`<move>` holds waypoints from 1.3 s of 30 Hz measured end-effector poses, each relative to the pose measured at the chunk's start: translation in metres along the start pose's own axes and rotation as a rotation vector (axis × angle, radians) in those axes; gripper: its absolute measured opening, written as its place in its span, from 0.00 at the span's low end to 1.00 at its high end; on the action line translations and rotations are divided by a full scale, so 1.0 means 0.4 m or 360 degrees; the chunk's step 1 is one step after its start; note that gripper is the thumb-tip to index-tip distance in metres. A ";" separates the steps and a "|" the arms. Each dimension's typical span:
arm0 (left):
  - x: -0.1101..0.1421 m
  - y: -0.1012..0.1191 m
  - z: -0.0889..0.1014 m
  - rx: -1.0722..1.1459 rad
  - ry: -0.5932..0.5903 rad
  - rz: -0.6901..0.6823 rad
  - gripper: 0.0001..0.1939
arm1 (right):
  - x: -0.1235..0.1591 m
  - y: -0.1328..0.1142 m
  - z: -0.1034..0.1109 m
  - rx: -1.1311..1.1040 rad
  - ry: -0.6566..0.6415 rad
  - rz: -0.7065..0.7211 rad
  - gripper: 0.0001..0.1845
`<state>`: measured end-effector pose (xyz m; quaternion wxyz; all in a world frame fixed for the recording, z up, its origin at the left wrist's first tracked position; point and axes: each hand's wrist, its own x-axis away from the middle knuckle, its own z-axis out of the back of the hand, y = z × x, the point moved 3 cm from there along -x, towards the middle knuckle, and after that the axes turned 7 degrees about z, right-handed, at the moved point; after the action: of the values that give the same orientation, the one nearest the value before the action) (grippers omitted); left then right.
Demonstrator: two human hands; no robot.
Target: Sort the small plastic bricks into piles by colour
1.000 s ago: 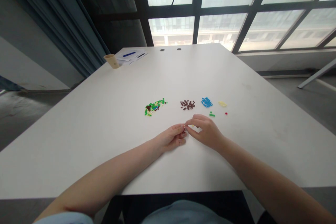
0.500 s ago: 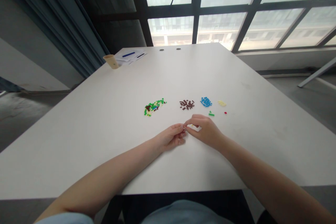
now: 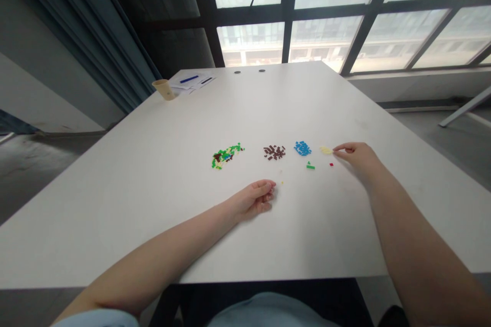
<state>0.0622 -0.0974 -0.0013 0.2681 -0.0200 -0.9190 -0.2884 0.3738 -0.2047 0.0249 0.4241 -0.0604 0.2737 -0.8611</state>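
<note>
My left hand (image 3: 259,198) rests over the near part of the table, fingers curled and thumb pressed to the forefinger. What it pinches, if anything, is too small to make out. Just beyond its fingertips lies a tiny yellow piece (image 3: 282,182). Farther right, my right hand (image 3: 356,156) reaches to the right edge of a small pale yellow pile of pieces (image 3: 326,150), with thumb and forefinger brought together there. Whether a piece is between them I cannot tell. A red piece (image 3: 331,164) lies below that pile, left of my right wrist.
Left of the yellow pile are blue pieces (image 3: 303,148), brown pieces (image 3: 274,152) and a mixed green, brown and yellow pile (image 3: 227,155). Green pieces (image 3: 310,167) lie below the blue ones. A paper cup (image 3: 164,90) and papers (image 3: 187,82) with pens stand far left on the white table (image 3: 245,112).
My right hand has left my left fingertips and moved right and away from me to the yellow pile. My left hand has stayed nearly in place.
</note>
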 end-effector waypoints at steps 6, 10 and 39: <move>-0.002 -0.001 0.002 -0.0010 -0.0014 0.0003 0.14 | 0.001 0.026 -0.030 0.0001 -0.0117 -0.0139 0.17; -0.005 -0.002 0.006 -0.0017 -0.0033 0.0003 0.14 | 0.002 0.015 -0.030 -0.0024 -0.0086 -0.0145 0.18; 0.155 0.331 0.189 -0.2895 0.1114 -0.0670 0.10 | 0.116 -0.251 -0.100 -0.0160 -0.0723 0.0709 0.21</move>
<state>-0.0018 0.0464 0.0465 0.3499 0.0316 -0.2024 -0.9141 0.2610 -0.1740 0.0376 0.6488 -0.2106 0.2209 -0.6971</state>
